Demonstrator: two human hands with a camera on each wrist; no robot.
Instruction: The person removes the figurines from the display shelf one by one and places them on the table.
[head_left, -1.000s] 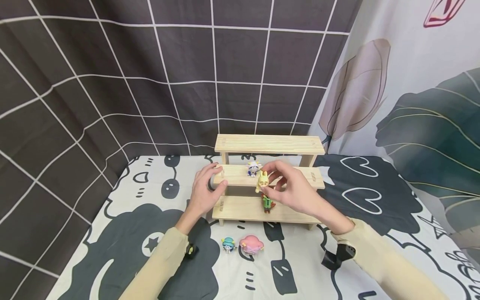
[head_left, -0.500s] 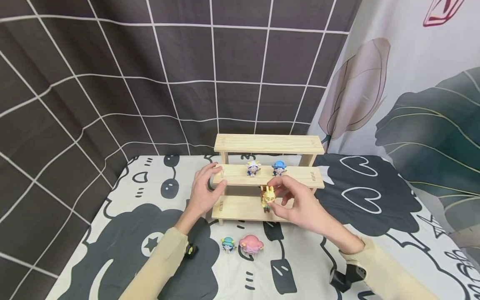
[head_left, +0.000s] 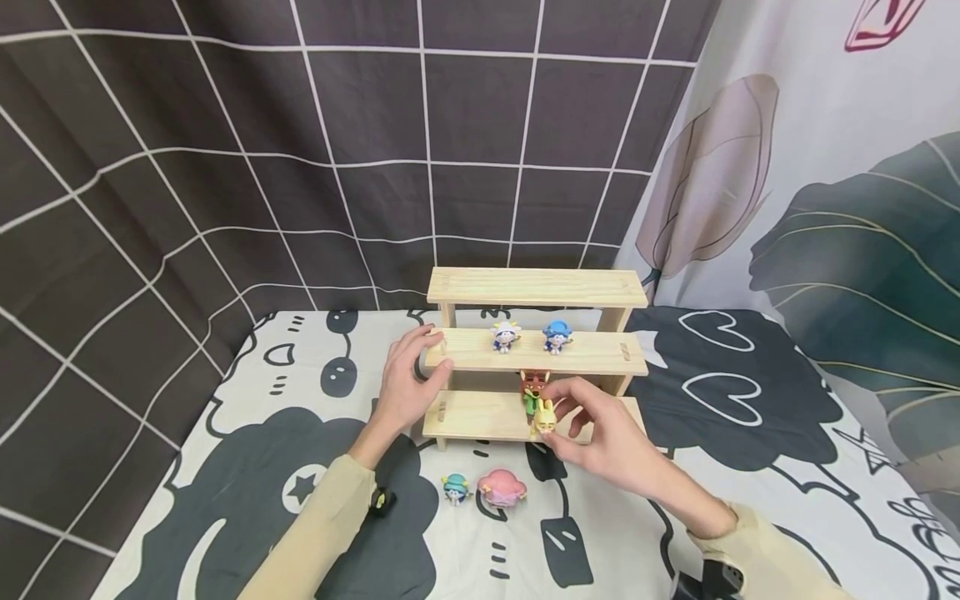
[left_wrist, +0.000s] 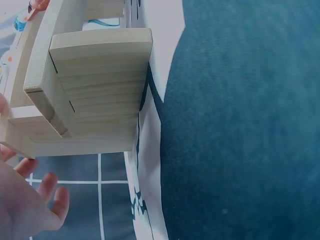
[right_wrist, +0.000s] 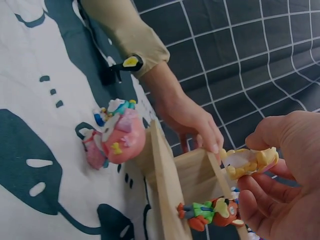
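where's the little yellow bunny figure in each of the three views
Head: yellow bunny figure sits just below centre, pinched by the right hand over the lowest step of the wooden shelf.
Left wrist: not in it; only the shelf's end and the left hand show.
Right wrist: at right of centre, lying sideways in the fingers.
Shared landmark: the wooden shelf.

Both arms are in long, pale beige sleeves ending at the wrists; hands are bare. Left hand point(head_left: 405, 379): sleeve cuff plain, soft knit-like fabric. A small black device with a yellow mark point(head_left: 382, 500) sits at the left wrist. Right hand point(head_left: 600, 433): same sleeve. A black device point(head_left: 708, 579) is partly visible under the right forearm.
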